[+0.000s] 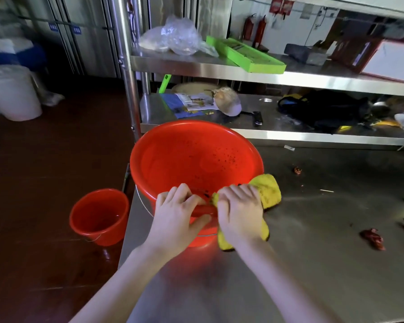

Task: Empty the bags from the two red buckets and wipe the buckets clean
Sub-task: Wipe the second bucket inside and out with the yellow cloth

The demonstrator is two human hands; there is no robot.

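Observation:
A large red bucket stands on the left end of the steel table, with dark specks on its inner wall. My left hand grips its near rim. Right beside it, my right hand presses a yellow cloth against the rim and outer wall. A smaller red bucket stands on the brown floor to the left of the table, holding nothing visible except perhaps a little water.
Red scraps lie on the table at the right. Behind the bucket are steel shelves with a clear plastic bag, a green tray, papers and a black bag. A white tub stands far left.

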